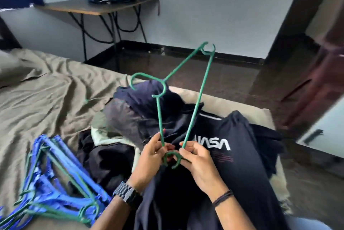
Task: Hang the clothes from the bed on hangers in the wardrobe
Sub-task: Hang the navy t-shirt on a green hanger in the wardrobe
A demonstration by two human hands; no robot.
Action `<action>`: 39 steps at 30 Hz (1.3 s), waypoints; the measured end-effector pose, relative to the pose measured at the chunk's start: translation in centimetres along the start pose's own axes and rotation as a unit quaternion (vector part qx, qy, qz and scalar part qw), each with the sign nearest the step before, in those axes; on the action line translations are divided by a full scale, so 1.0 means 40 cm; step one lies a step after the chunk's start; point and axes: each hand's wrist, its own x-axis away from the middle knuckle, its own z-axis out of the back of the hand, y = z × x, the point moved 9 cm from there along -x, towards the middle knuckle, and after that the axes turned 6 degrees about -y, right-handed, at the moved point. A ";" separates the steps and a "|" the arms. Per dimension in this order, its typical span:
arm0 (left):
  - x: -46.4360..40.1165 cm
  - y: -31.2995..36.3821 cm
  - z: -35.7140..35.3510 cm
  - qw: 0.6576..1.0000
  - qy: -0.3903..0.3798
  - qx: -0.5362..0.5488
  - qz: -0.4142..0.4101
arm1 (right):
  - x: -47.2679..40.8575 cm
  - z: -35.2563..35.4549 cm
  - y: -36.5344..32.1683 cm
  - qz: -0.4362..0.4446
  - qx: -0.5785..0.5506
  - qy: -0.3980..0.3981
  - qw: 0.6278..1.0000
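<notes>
The thin green hanger [188,103], probably light and stiff, is pinched at one end by both hands: left hand [150,157], right hand [197,162]; the soft dark shirt [232,155] is best taken by the shoulders.

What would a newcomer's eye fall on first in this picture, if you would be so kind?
Most likely the green hanger, held up mid-frame over the bed, with the left hand and right hand each keeping a grip on its near end. Just behind lies a dark shirt with white NASA lettering on the clothes pile, and at lower left a heap of blue and green hangers rests on the olive sheet.
</notes>
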 end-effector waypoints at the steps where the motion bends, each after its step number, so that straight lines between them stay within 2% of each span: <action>1: -0.023 -0.006 -0.032 0.999 -0.014 -0.047 0.013 | 0.006 0.039 -0.013 -0.007 0.009 0.007 1.000; 3: -0.069 -0.019 -0.093 0.992 -0.042 -0.112 0.030 | 0.014 0.107 -0.036 -0.024 0.034 0.016 0.999; 5: -0.109 -0.013 -0.133 0.979 -0.047 -0.197 0.008 | 0.013 0.150 -0.057 -0.038 0.065 0.022 0.997; 7: -0.154 -0.011 -0.174 0.961 -0.052 -0.272 -0.016 | 0.007 0.205 -0.084 -0.050 0.150 0.044 0.986; 9: -0.197 -0.010 -0.191 0.938 -0.056 -0.340 -0.028 | 0.002 0.254 -0.124 -0.057 0.309 0.072 0.947; 11: -0.240 -0.011 -0.194 0.916 -0.066 -0.395 -0.022 | -0.001 0.303 -0.176 -0.026 0.390 0.117 0.913; 12: -0.263 -0.015 -0.186 0.912 -0.074 -0.403 -0.014 | 0.002 0.330 -0.212 0.017 0.418 0.158 0.894; 14: -0.309 -0.027 -0.162 0.911 -0.090 -0.402 0.002 | 0.023 0.360 -0.308 0.148 0.501 0.254 0.814; 16: -0.345 -0.043 -0.139 0.904 -0.116 -0.411 0.017 | 0.053 0.374 -0.381 0.242 0.583 0.322 0.706; 18: -0.371 -0.054 -0.139 0.903 -0.156 -0.399 0.028 | 0.037 0.410 -0.399 0.211 0.670 0.343 0.624; 20: -0.387 -0.068 -0.155 0.915 -0.194 -0.350 0.046 | -0.006 0.459 -0.378 0.141 0.734 0.311 0.587; 22: -0.410 -0.076 -0.178 0.921 -0.222 -0.315 0.051 | -0.034 0.497 -0.357 0.073 0.760 0.273 0.585; 26: -0.471 -0.072 -0.228 0.897 -0.254 -0.361 0.012 | -0.028 0.573 -0.354 0.008 0.681 0.240 0.691; 29: -0.535 -0.032 -0.261 0.879 -0.194 -0.432 -0.060 | 0.015 0.618 -0.364 0.017 0.607 0.285 0.742; 32: -0.611 -0.033 -0.290 0.838 -0.156 -0.517 -0.079 | 0.055 0.642 -0.373 0.032 0.564 0.351 0.747; 34: -0.653 -0.060 -0.300 0.795 -0.154 -0.585 -0.045 | 0.074 0.647 -0.381 0.041 0.549 0.387 0.740; 37: -0.684 -0.080 -0.295 0.731 -0.135 -0.669 0.005 | 0.082 0.643 -0.377 0.042 0.527 0.406 0.745; 39: -0.700 -0.088 -0.292 0.710 -0.141 -0.690 0.021 | 0.076 0.641 -0.368 0.036 0.525 0.403 0.748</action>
